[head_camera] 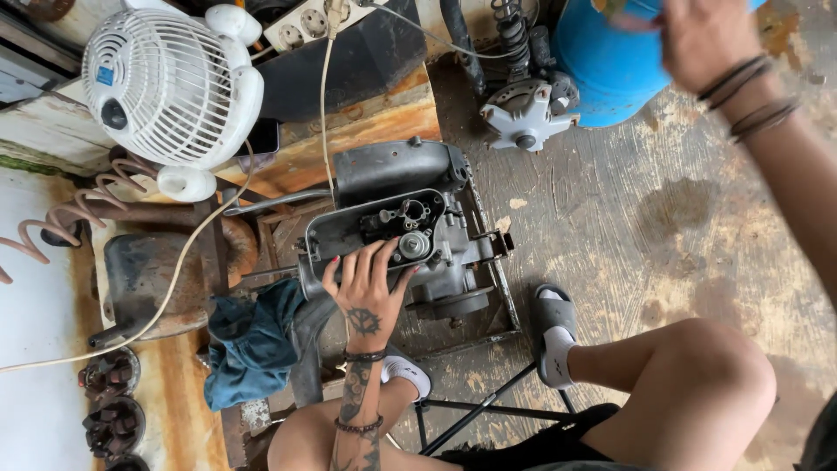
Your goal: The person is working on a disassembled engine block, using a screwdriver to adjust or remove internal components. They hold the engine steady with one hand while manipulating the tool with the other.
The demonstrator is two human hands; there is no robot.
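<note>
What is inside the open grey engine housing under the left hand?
Inside the open grey engine housing are dark cast cavities, several small holes and a round silver shaft end. The left hand rests on its lower edge, covering that part; deeper internals are in shadow.

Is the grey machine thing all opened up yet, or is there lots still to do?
Partly. The grey metal engine housing already has its side cover off, so the gears and round shaft inside show. The left hand rests on that open side, steadying it. The right hand is raised near the blue drum, blurred, away from the machine. The inner parts sit in place; nothing is closed up.
</note>
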